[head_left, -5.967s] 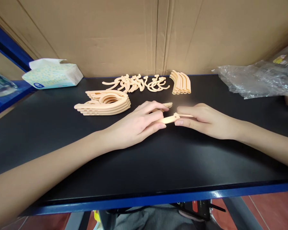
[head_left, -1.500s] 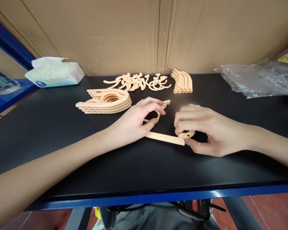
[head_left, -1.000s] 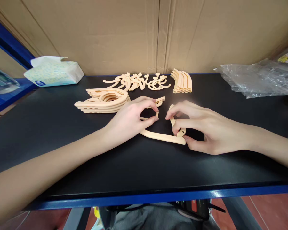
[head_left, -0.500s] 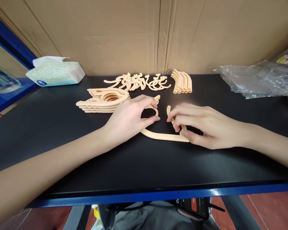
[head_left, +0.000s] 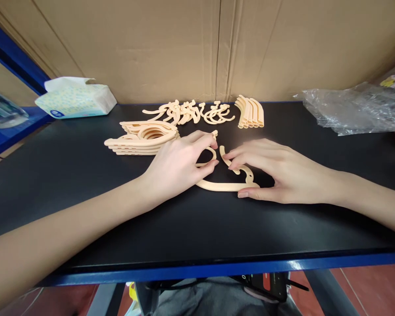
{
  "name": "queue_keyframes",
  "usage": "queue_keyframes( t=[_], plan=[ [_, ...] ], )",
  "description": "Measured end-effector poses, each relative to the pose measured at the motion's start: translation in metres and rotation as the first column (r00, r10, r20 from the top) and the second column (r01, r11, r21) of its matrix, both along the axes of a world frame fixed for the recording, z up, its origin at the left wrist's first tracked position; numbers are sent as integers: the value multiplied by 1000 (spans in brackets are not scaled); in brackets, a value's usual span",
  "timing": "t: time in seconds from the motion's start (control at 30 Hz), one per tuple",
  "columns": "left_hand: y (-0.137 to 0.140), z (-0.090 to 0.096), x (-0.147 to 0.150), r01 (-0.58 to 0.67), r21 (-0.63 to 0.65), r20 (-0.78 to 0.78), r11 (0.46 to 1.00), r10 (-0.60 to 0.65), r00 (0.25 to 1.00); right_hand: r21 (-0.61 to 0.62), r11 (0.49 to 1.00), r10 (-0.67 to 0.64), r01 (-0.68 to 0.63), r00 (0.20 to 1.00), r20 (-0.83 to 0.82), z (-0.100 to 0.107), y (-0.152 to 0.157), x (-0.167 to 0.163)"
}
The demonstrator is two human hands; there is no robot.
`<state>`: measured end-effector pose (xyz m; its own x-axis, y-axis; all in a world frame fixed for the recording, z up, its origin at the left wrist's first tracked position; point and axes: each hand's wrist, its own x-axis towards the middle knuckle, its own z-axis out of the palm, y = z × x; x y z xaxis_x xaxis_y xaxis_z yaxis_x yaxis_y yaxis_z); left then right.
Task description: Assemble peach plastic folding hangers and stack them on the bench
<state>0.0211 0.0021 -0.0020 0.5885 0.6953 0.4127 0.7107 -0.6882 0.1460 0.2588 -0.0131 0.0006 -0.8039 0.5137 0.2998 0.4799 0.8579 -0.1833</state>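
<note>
A cream plastic folding hanger (head_left: 217, 186) lies on the black tabletop between my two hands. My left hand (head_left: 181, 160) curls over its left side, thumb and fingers bent about a curved hook-like part (head_left: 211, 152). Part of the hanger is hidden beneath that hand. My right hand (head_left: 266, 171) spans the right side: fingertips on a short curved cream piece (head_left: 222, 152), thumb along the front edge of the long arm. A rounded joint end with a small hole (head_left: 250, 175) shows between the right thumb and fingers.
Beside my left hand stands a stack of folded cream hangers (head_left: 138, 142). Farther back lie several loose hooks (head_left: 181, 113) and a row of curved arms (head_left: 250, 113). A tissue pack (head_left: 77, 98) sits at back left, clear plastic bags (head_left: 345, 107) at back right, cardboard (head_left: 151, 48) behind.
My right fingertips have moved left, and the short curved piece has shifted left with them. The right thumb has slid left along the front arm. My left hand has barely moved.
</note>
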Motion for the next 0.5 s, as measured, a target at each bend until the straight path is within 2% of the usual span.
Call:
queue_keyframes(
  t=[0.1,0.2,0.5],
  plan=[
    [-1,0,0,3,5,-3,1000,-3,1000,-156,987,22,-30,998,-53,2,-2,-1],
    [-2,0,0,2,16,-10,1000,-2,1000,-248,968,24,-43,997,-78,4,-4,0],
    [-4,2,0,31,48,-10,998,-31,999,-300,951,41,-79,990,-132,3,-5,-1]
  ],
)
